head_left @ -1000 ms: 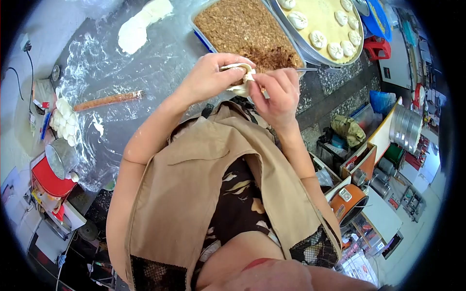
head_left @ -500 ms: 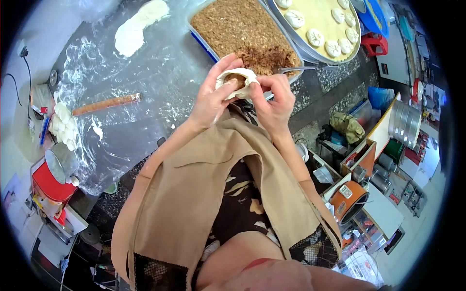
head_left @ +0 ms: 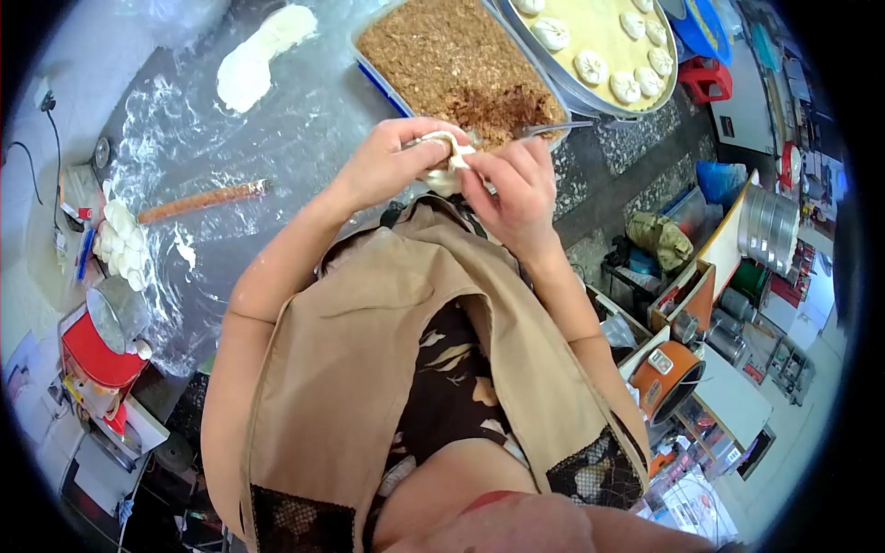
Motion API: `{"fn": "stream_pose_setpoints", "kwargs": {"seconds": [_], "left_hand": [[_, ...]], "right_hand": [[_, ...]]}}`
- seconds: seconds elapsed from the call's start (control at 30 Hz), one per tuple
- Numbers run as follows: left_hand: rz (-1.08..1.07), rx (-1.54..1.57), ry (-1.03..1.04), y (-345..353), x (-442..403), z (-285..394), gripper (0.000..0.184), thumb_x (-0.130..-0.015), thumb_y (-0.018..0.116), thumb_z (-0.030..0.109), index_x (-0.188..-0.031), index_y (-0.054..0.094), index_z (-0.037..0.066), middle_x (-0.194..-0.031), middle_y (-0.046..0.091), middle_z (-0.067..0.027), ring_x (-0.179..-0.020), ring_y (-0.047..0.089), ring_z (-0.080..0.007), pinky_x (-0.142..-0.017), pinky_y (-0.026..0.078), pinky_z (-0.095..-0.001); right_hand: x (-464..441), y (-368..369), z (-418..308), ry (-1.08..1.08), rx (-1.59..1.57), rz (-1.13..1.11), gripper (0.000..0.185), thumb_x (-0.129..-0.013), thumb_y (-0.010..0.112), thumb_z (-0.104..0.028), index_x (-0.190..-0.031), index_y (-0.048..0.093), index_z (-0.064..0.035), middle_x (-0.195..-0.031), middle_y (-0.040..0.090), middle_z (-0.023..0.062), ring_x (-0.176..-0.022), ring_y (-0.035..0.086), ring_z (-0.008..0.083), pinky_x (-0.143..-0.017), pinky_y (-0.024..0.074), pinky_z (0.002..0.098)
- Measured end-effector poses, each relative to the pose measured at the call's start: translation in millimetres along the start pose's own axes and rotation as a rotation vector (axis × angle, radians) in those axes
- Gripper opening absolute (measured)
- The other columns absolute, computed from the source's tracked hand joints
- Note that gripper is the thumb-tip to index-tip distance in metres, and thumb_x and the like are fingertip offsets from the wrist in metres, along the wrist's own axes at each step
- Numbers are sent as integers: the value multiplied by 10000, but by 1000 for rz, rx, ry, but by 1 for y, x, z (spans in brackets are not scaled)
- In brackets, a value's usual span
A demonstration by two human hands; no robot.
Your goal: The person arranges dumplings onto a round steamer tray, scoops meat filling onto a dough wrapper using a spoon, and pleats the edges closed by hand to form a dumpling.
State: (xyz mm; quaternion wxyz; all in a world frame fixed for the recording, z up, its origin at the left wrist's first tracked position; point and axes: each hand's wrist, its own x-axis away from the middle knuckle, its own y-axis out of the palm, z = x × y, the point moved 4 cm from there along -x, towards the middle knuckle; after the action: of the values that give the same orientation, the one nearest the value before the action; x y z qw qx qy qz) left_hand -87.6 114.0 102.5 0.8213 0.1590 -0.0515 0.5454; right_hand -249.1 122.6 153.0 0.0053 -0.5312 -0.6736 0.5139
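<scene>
My left hand (head_left: 385, 166) is wrapped round a white dough wrapper (head_left: 442, 175), its thumb at the wrapper's opening. The fingers of my right hand (head_left: 518, 189) pinch the wrapper's right edge. Any filling inside is hidden from this angle. Just beyond both hands lies a rectangular tub of brown filling (head_left: 442, 55), dug out at its near end, with a metal utensil (head_left: 564, 126) resting at that corner. To its right, a round steamer tray (head_left: 601, 28) bears several pleated buns (head_left: 591, 66).
Flattened dough pieces (head_left: 263, 60) lie on the floured grey table (head_left: 304, 138). A rolling pin (head_left: 205, 200) and a heap of small dough pieces (head_left: 120, 244) are at the left. A red stool (head_left: 708, 81) and shelves of pots stand at the right.
The wrapper has turned so that its open top, seen half a second ago, is mostly hidden. My left hand has tilted over it, and my right hand has shifted slightly left, still pinching.
</scene>
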Motion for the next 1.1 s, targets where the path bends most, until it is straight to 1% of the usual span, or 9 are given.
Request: {"fn": "stream_pose_setpoints", "kwargs": {"seconds": [0.37,0.43,0.47,0.5,0.6,0.7,0.8,0.93,1.1], "left_hand": [[-231,-188,-61,7,-12,8,325,-931,485,188,-1129,643,-16,-1067,662,-59,-936,599,-109,-820,479,-258],[-224,42,-18,2,-17,6,411,-953,449,270,-1201,597,-23,-1131,649,-99,-1021,602,-155,-898,467,-302],[-197,298,-72,2,-12,-1,505,-961,412,322,-1327,487,-18,-1243,597,-149,-1146,565,-212,-1000,423,-355],[-200,294,-72,10,-7,-13,505,-961,412,322,-1327,487,-18,-1243,597,-149,-1146,565,-212,-1000,423,-355],[23,841,132,35,3,-26,574,-961,436,329,-1431,334,16,-1409,439,-156,-1268,465,-249,-1061,380,-394],[322,665,96,36,1,-26,498,-937,474,71,-1419,355,38,-1352,462,-87,-1176,511,-165,-972,444,-306],[421,515,177,31,-2,-21,418,-917,477,-11,-1333,461,21,-1241,548,-64,-1076,557,-122,-897,473,-262],[378,337,151,27,0,-10,318,-920,492,5,-1232,551,20,-1167,611,-72,-952,615,-121,-804,516,-255],[310,294,80,20,-1,-10,268,-893,491,5,-1126,624,12,-1068,642,-59,-915,609,-97,-798,503,-243]], "right_hand": [[-1,-8,-5,79,-18,21,177,-682,728,-56,-833,637,-67,-801,579,64,-761,542,267,-692,452,372],[5,-4,2,105,-56,5,159,-693,720,-51,-824,632,-61,-805,583,63,-758,550,266,-683,460,365],[9,-5,6,180,-112,9,134,-716,705,-34,-824,627,-47,-793,595,72,-722,570,246,-658,471,343],[10,-2,6,180,-110,14,134,-716,705,-34,-824,627,-47,-793,595,72,-722,570,246,-658,471,343],[17,9,12,407,-262,129,111,-741,691,-12,-817,612,-27,-746,605,82,-646,590,214,-607,476,319],[16,12,9,374,-228,146,115,-738,691,-16,-819,611,-29,-749,605,81,-650,586,222,-602,475,325],[11,9,7,261,-157,138,144,-707,706,-31,-820,619,-50,-752,604,73,-684,576,248,-639,461,354],[-4,-2,4,171,74,176,174,-673,735,-65,-810,628,-73,-762,592,55,-732,548,269,-690,438,377],[3,4,4,122,13,36,193,-673,747,-89,-834,642,-90,-828,592,38,-801,539,258,-715,420,377]]}}
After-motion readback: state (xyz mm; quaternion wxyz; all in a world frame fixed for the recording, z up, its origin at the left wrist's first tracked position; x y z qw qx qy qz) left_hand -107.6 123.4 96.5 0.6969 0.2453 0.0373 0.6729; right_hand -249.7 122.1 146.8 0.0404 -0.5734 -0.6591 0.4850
